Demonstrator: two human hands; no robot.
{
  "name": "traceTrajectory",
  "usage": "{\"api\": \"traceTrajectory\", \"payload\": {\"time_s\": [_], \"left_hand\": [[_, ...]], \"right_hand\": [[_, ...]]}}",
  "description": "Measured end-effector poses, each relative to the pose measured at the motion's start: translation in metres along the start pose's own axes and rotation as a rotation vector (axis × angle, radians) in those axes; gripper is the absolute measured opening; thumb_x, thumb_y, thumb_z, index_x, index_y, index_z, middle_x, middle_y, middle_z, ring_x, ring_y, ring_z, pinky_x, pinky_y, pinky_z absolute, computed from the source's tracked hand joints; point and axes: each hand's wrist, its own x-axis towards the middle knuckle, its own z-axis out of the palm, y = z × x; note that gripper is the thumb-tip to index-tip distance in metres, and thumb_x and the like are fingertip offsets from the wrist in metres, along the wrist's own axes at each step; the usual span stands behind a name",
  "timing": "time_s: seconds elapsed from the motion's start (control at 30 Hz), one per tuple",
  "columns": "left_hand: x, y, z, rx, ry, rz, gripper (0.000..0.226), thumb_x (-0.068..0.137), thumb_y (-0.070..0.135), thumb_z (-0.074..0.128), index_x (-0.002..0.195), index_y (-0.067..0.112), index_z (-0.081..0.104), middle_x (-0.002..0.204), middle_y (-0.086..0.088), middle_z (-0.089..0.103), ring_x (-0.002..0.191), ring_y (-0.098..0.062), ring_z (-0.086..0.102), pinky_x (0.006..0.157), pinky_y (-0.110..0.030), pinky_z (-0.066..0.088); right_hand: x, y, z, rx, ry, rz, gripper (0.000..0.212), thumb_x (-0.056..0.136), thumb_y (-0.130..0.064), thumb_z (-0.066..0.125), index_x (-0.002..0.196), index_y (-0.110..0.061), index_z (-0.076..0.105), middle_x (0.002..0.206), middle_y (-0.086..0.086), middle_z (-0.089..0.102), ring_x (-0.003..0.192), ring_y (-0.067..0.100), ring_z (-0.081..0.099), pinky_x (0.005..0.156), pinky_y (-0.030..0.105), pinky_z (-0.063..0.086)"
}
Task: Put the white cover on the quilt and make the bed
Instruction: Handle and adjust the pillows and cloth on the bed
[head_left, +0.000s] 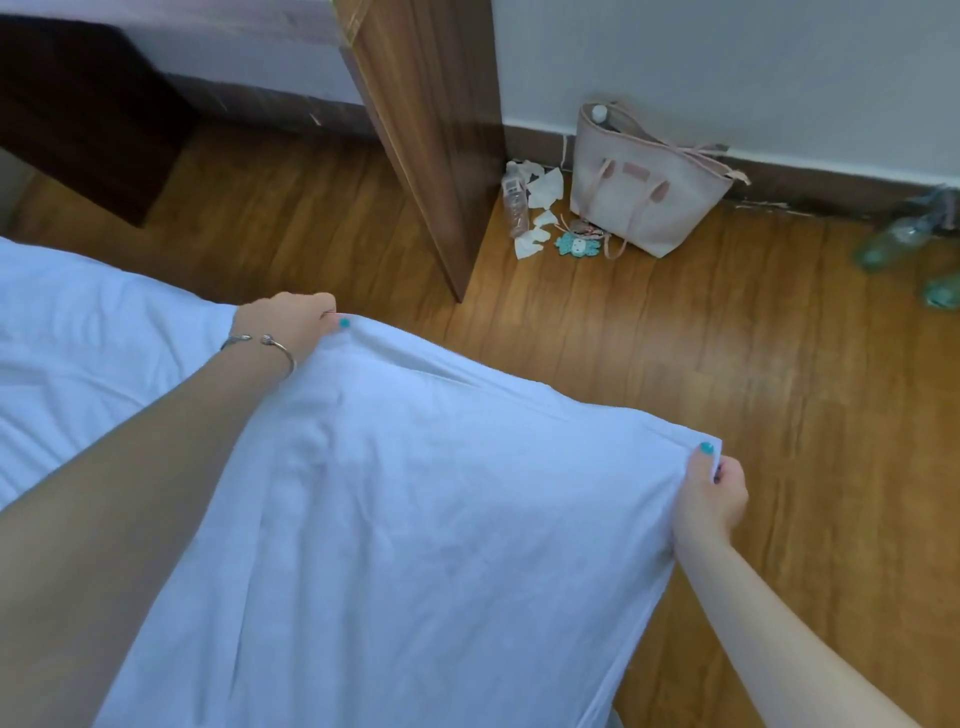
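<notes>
A: Quick, start close. What did the hands have?

B: Both pinched the white cover (395, 519). Right hand (714, 499) gripped the near corner between thumb and fingers. Left hand (291, 325), bracelet (260, 345) on the wrist, clamped the far corner the same way.

A: So where was the cover relative to the grip?

B: The top edge ran taut between the two hands, out over the wooden floor (675, 364). The rest of the cloth fell from that edge back toward the person and down out of view. The corners sat right at the fingertips, with a small flap poking past the right thumb.

A: Quilt inside?

B: Couldn't tell for sure. The cloth looked a bit full and rumpled in the middle, with a fold ridge under the edge, so I'd guess some filling was in there. No quilt was showing on its own.

A: Progress?

B: My call was mid-task. Corners held, cover lifted, looked like a shake or spread step. Not laid flat, not smoothed. The bed (78, 332), white sheet only, lay to the left behind the left arm, touching or overlapped by the cover there. Bed not made yet.

A: Further back?

B: Wood panel (415, 130) standing past the left hand. At the wall were a pale tote bag (644, 192), a plastic bottle (514, 202), scattered tissues (540, 208) and a small teal charm (571, 244). Green shoes (904, 239) were far right, blurred. All well apart from the cover.
</notes>
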Motion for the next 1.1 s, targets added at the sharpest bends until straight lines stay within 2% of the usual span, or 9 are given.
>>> {"api": "traceTrajectory", "payload": {"time_s": [0.13, 0.23, 0.37, 0.57, 0.8, 0.9, 0.97, 1.03, 1.1], "left_hand": [[-0.03, 0.001, 0.013, -0.251, 0.115, -0.321, 0.045, 0.096, 0.051, 0.047, 0.106, 0.008, 0.047, 0.098, -0.013, 0.056, 0.089, -0.036, 0.053, 0.077, -0.041, 0.04], [-0.045, 0.002, 0.026, -0.303, 0.091, -0.387, 0.032, 0.102, 0.034, 0.042, 0.113, 0.007, 0.055, 0.117, -0.023, 0.058, 0.108, -0.043, 0.053, 0.083, -0.043, 0.041], [-0.024, -0.005, 0.013, -0.292, 0.17, -0.347, 0.012, 0.099, 0.014, 0.038, 0.097, 0.01, 0.049, 0.101, -0.023, 0.056, 0.099, -0.043, 0.053, 0.075, -0.04, 0.035], [0.01, -0.066, -0.023, 0.172, 0.223, 0.197, 0.016, 0.096, 0.011, 0.041, 0.099, 0.014, 0.056, 0.092, -0.012, 0.059, 0.064, -0.037, 0.053, 0.062, -0.036, 0.041], [0.02, -0.062, 0.006, 0.322, 0.255, 0.122, 0.013, 0.095, 0.01, 0.044, 0.103, 0.017, 0.052, 0.083, -0.008, 0.045, 0.063, -0.029, 0.046, 0.057, -0.031, 0.033], [0.017, -0.031, 0.011, 0.373, 0.331, 0.034, 0.022, 0.092, 0.019, 0.056, 0.113, 0.018, 0.061, 0.097, -0.008, 0.053, 0.092, -0.029, 0.052, 0.079, -0.036, 0.041], [-0.007, -0.004, 0.018, 0.057, 0.534, 0.059, 0.03, 0.086, 0.007, 0.054, 0.113, 0.009, 0.065, 0.1, -0.015, 0.058, 0.093, -0.036, 0.053, 0.087, -0.042, 0.04], [-0.065, 0.036, 0.031, -0.303, 0.679, 0.13, 0.029, 0.085, 0.012, 0.05, 0.11, 0.01, 0.066, 0.101, -0.014, 0.062, 0.093, -0.037, 0.057, 0.087, -0.046, 0.04], [-0.14, 0.071, 0.055, -0.418, 0.477, 0.02, 0.039, 0.089, 0.037, 0.047, 0.124, 0.024, 0.059, 0.126, -0.012, 0.054, 0.12, -0.036, 0.048, 0.097, -0.06, 0.034]], "right_hand": [[0.003, -0.011, 0.002, 0.069, -0.031, 0.097, 0.026, 0.086, -0.036, 0.064, 0.078, -0.018, 0.047, 0.069, -0.005, 0.04, 0.06, 0.014, 0.035, 0.057, 0.028, 0.032], [-0.002, -0.018, 0.006, 0.029, -0.066, 0.024, 0.019, 0.092, -0.026, 0.058, 0.081, -0.015, 0.047, 0.07, -0.004, 0.04, 0.065, 0.016, 0.037, 0.057, 0.028, 0.032], [-0.009, -0.029, 0.006, -0.048, -0.082, -0.122, 0.035, 0.096, -0.028, 0.054, 0.069, -0.016, 0.036, 0.066, -0.006, 0.033, 0.059, 0.011, 0.031, 0.053, 0.025, 0.027], [-0.007, -0.024, 0.025, -0.021, 0.084, -0.174, 0.023, 0.095, -0.021, 0.058, 0.075, -0.017, 0.046, 0.063, -0.009, 0.041, 0.055, 0.005, 0.039, 0.051, 0.02, 0.033], [0.013, -0.018, 0.049, -0.128, -0.005, -0.163, 0.016, 0.096, -0.027, 0.053, 0.085, -0.015, 0.05, 0.069, -0.006, 0.047, 0.067, 0.019, 0.044, 0.057, 0.028, 0.036], [0.011, -0.016, 0.053, -0.481, -0.146, -0.089, 0.013, 0.091, -0.032, 0.057, 0.1, -0.022, 0.058, 0.103, 0.0, 0.053, 0.092, 0.027, 0.054, 0.084, 0.038, 0.046], [-0.002, -0.027, 0.046, -0.478, 0.006, -0.195, 0.026, 0.092, -0.026, 0.056, 0.117, -0.022, 0.057, 0.125, 0.003, 0.048, 0.114, 0.029, 0.05, 0.104, 0.043, 0.036], [-0.039, -0.045, 0.033, -0.24, 0.084, -0.47, 0.026, 0.092, -0.022, 0.052, 0.116, -0.02, 0.06, 0.121, -0.004, 0.053, 0.115, 0.023, 0.052, 0.1, 0.037, 0.037], [-0.088, -0.047, 0.024, -0.224, -0.209, -0.891, 0.028, 0.093, -0.03, 0.05, 0.117, -0.024, 0.064, 0.118, -0.015, 0.057, 0.116, 0.014, 0.053, 0.098, 0.033, 0.038]]}}
